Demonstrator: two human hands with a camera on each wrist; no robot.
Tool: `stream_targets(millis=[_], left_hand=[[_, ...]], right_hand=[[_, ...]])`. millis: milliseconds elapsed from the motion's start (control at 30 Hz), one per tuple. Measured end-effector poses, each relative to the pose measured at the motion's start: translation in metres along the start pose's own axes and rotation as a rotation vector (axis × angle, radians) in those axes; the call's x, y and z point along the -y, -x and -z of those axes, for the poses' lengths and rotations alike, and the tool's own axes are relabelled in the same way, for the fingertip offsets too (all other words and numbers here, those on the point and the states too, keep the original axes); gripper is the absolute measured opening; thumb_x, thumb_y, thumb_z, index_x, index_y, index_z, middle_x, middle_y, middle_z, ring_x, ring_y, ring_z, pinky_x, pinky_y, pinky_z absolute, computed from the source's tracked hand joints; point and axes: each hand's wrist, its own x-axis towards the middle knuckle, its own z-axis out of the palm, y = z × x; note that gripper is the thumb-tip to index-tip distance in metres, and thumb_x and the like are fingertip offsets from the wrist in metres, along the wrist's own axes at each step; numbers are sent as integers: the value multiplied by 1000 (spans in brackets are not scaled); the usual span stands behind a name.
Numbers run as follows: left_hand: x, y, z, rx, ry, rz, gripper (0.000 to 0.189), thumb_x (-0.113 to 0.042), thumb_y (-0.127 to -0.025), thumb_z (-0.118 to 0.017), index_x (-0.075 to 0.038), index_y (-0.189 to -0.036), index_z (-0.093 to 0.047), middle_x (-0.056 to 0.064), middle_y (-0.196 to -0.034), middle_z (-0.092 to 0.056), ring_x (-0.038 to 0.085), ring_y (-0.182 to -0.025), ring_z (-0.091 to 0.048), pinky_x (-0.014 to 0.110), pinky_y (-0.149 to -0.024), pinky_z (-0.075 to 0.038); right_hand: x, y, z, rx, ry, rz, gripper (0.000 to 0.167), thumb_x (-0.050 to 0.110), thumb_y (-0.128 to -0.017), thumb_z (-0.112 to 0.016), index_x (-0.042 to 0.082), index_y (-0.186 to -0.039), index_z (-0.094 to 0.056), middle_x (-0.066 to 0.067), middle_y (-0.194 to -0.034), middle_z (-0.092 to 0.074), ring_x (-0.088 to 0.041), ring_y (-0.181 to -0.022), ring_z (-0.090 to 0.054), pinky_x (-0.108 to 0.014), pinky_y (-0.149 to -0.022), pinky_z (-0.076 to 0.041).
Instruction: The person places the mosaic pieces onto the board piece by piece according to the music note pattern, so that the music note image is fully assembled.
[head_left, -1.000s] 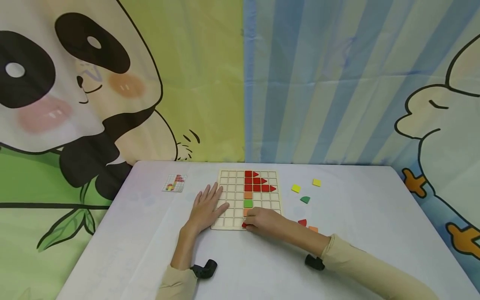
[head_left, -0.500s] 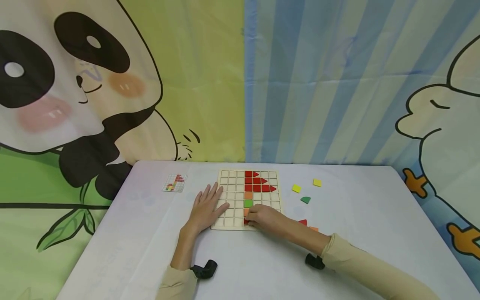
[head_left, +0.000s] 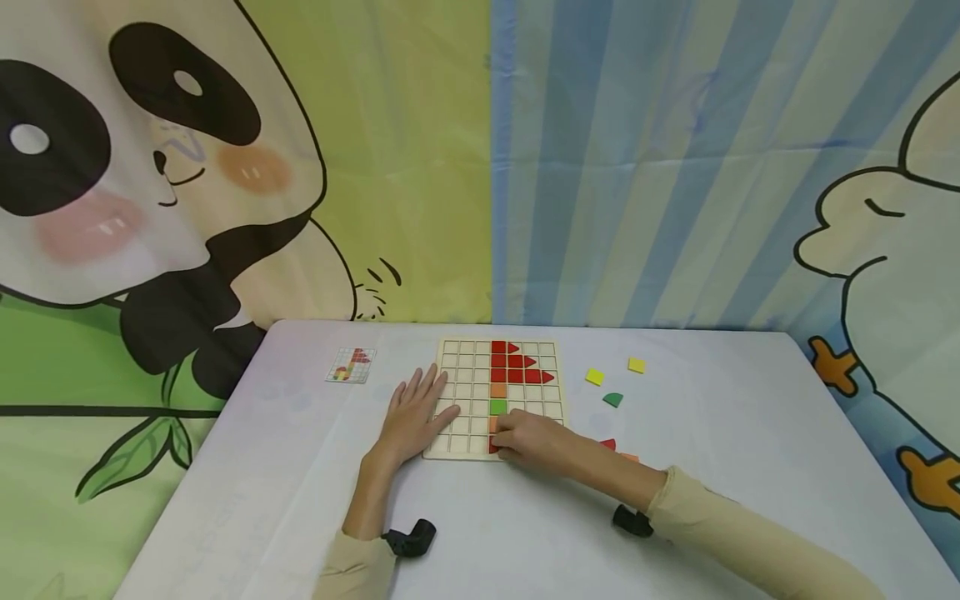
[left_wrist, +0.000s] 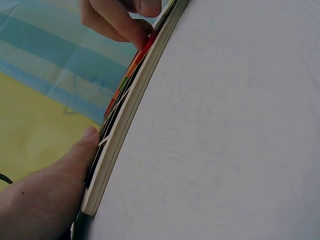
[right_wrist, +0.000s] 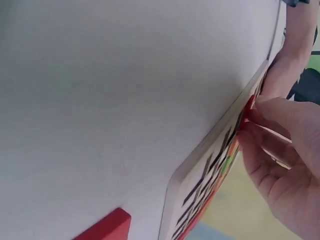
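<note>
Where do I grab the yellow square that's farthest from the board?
I'd pinch the yellow square by two opposite edges, coming down from above: it looks thin and lies flat on the table, with its edges free all round.

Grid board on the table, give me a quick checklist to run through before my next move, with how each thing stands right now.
1. Grid board steadied: ok, the left hand rests on its left side.
2. Right hand free for another piece: not ok, its fingers pinch the bottom red piece.
3. Bottom red piece lying flush: cannot tell, the fingers hide part of it.
4. Pattern card uncovered: ok, it lies left of the board.
5. Green loose piece uncovered: ok, it lies right of the board.
</note>
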Motion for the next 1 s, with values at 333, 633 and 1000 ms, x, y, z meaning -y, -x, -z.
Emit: stream_targets(millis=[333, 633, 1000], left_hand=[[-2, 0, 1, 0, -6, 4, 76, -49, -104, -54, -9, -164, -29, 12, -174, -17, 36, -162, -7, 59, -129, -4], [-2, 0, 1, 3, 3, 2, 75, -48, -104, -55, -9, -164, -29, 12, -174, -17, 36, -162, -6, 60, -129, -4], [-1, 0, 0, 2, 2, 0, 76, -48, -105, -55, -9, -164, -28, 12, -174, -16, 36, -162, -6, 60, -129, -4]], right_hand=[[17, 33, 14, 4, 38, 11, 27, 18, -89, -82, 17, -115, -75, 0, -110, -71, -15, -95, -66, -19, -79, -57], [-17, 66, 37, 31, -34, -266, 37, 16, -91, -80, 11, -126, -74, -7, -119, -71, -23, -105, -67, -30, -78, -61], [-105, 91, 54, 72, 5, -684, 52, 17, -93, -77, 4, -141, -62, -31, -141, -56, -51, -125, -57, -60, -94, -57]])
